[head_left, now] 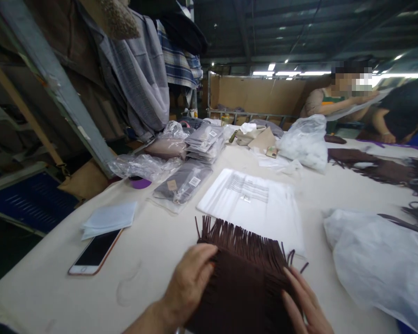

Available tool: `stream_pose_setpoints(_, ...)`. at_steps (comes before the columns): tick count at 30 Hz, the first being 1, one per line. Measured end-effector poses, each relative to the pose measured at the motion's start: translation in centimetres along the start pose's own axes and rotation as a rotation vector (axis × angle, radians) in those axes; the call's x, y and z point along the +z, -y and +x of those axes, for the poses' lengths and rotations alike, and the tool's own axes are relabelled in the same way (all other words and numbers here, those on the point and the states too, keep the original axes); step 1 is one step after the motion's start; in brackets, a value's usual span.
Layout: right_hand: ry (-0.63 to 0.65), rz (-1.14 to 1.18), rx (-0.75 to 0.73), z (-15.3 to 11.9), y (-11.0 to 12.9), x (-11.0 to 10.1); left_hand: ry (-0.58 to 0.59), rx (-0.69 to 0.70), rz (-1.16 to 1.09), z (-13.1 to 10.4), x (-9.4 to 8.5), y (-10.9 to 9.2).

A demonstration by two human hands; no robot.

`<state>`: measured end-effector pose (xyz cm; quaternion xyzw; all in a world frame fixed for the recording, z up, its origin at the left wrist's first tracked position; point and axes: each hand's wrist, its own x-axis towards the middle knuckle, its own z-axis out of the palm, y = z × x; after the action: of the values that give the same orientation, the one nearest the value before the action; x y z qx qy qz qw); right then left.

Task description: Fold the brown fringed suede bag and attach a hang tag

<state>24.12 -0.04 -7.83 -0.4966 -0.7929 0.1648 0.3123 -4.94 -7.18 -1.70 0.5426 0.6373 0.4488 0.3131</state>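
A folded dark brown scarf [244, 283] with a fringe pointing away from me lies on the cream table [153, 250] near its front edge. My left hand [191, 278] rests flat on the scarf's left side, fingers curled over its edge. My right hand [304, 304] lies with its fingers spread along the scarf's right edge. Just beyond the fringe sits a stack of flat clear plastic bags [254, 204] with printed text.
A smartphone [95, 253] and a pale folded sheet [107, 218] lie at the left. Packaged scarves [184, 183] and a stack of them [204, 144] sit further back. White plastic [383, 260] bulges at right. Two people stand at the far right; more brown scarves [376, 167] lie there.
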Motion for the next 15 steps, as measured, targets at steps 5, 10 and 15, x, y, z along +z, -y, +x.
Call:
stream_pose_setpoints(5, -0.052, 0.750, 0.929, -0.6, -2.1, -3.2, -0.141, -0.590, -0.224, 3.5, -5.1, 3.0)
stream_pose_setpoints(10, 0.226, 1.217, 1.057, 2.0, -1.9, -3.4, 0.253, -0.807, -0.505, 6.8, -4.6, 4.2)
stream_pose_setpoints(15, 0.557, 1.560, 1.083, 5.6, -1.7, -2.5, 0.567, -0.931, -0.698, 9.8, -3.1, 4.4)
